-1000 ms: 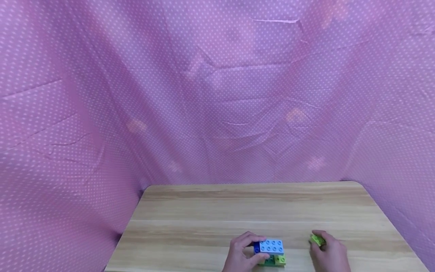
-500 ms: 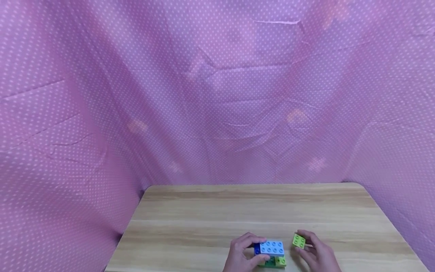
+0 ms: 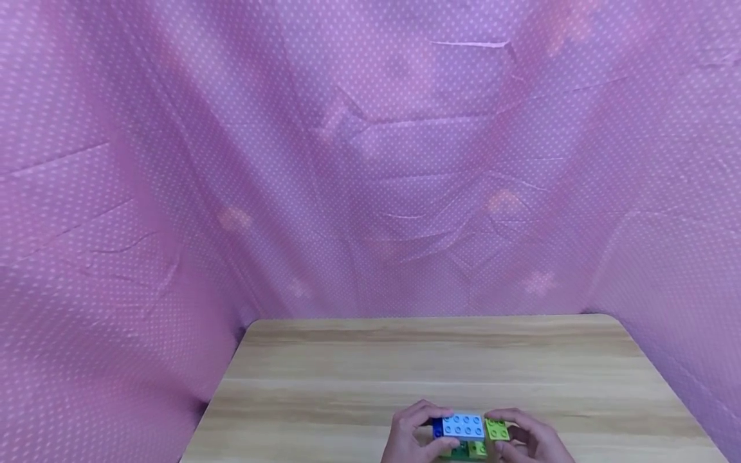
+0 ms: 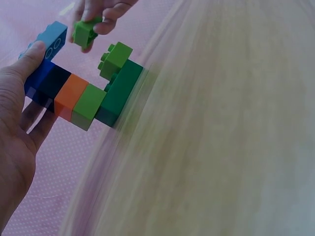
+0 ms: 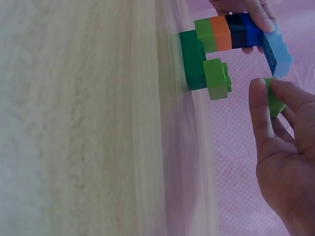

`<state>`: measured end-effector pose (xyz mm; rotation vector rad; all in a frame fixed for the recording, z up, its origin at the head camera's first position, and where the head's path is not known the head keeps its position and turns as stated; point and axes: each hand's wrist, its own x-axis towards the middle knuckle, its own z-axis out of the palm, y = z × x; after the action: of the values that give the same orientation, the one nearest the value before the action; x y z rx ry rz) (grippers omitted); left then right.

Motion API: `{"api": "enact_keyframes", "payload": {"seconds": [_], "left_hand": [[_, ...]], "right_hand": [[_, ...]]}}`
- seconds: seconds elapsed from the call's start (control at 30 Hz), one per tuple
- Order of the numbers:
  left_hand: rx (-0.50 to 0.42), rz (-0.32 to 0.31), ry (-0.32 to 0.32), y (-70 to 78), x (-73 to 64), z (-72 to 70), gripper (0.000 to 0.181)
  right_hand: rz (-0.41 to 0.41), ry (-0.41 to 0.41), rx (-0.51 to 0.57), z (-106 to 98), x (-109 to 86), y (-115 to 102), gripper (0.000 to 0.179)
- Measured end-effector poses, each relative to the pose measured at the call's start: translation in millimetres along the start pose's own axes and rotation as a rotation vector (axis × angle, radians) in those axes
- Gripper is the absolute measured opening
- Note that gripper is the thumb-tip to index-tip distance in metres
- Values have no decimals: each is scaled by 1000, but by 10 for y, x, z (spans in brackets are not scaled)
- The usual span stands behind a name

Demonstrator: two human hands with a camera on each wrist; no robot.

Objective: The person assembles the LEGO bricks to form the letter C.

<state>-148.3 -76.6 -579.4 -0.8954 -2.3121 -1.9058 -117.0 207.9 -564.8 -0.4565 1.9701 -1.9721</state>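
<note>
My left hand (image 3: 408, 432) grips the upper part of a toy-brick stack, its thumb on the light blue brick (image 3: 463, 427) on top. Below that the left wrist view shows a blue brick (image 4: 37, 78), a black brick (image 4: 54, 82), an orange brick (image 4: 71, 94) and a lime brick (image 4: 88, 105) on a dark green base brick (image 4: 119, 93). A second lime brick (image 4: 117, 60) stands at the base's other end. My right hand (image 3: 531, 438) pinches a loose lime brick (image 3: 498, 429) beside the light blue brick's right end, above the second lime brick. The right wrist view shows them apart.
The stack stands on a wooden table (image 3: 359, 366), close to its near edge. Pink-purple dotted cloth (image 3: 370, 161) hangs around the table's back and sides.
My right hand has carried the lime brick leftward from the table's right part to the stack, turning its studs upward. My left hand keeps its grip on the stack.
</note>
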Motion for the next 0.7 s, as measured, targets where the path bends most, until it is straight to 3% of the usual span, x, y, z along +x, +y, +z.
{"api": "enact_keyframes", "payload": {"seconds": [0.17, 0.33, 0.7], "left_hand": [[-6, 68, -13, -34, -15, -14, 38], [4, 129, -10, -58, -39, -23, 36], [-20, 66, -23, -16, -10, -5, 37]], "right_hand": [[31, -17, 65, 57, -3, -33, 39], [8, -20, 80, 120, -1, -50, 36], [59, 19, 42, 122, 43, -92, 42]]}}
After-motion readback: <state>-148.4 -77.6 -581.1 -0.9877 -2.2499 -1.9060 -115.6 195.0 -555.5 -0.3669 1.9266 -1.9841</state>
